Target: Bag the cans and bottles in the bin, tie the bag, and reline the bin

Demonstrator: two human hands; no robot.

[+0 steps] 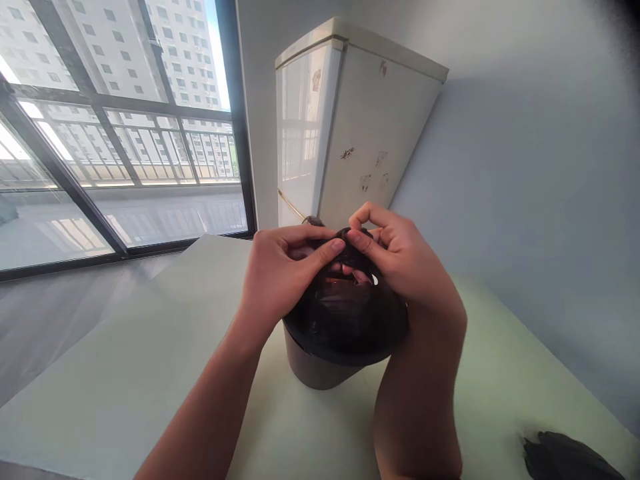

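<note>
A small grey bin stands on the pale green table, lined with a black plastic bag. Both my hands are above its mouth, gathering the top of the bag. My left hand pinches the bag's upper edge between thumb and fingers. My right hand is closed on the same bunched edge from the other side, fingertips meeting those of the left. The bag's contents are hidden.
A white fridge with rust spots stands behind the bin against the grey wall. A large window fills the left side. Another piece of black plastic lies at the table's near right corner.
</note>
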